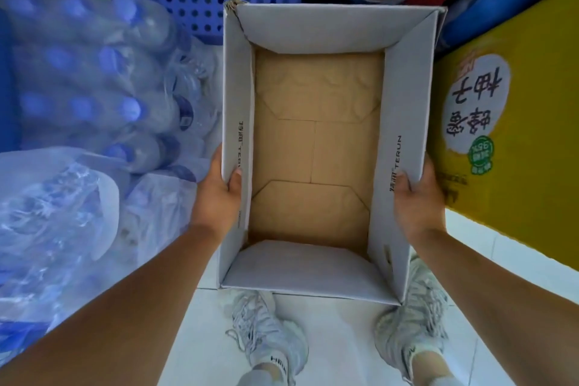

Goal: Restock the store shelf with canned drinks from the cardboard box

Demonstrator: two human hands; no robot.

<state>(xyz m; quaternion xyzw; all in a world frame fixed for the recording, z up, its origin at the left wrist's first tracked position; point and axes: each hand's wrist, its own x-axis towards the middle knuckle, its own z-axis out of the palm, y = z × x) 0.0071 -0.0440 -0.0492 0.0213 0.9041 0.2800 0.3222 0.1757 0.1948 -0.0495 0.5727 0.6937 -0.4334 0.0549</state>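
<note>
- Head view: the box [404, 97] is in the middle, held over the floor [338, 338]. It is empty, with no cans inside.
- The left hand [219, 188] grips its wall at 9 o'clock. The right hand [413, 197] grips the wall at 3 o'clock.
- No shelf shows. The unpacking looks done.

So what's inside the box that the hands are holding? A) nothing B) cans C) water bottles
A: the cardboard box shows only its bare brown bottom, while the left hand and right hand grip its side walls.
</note>
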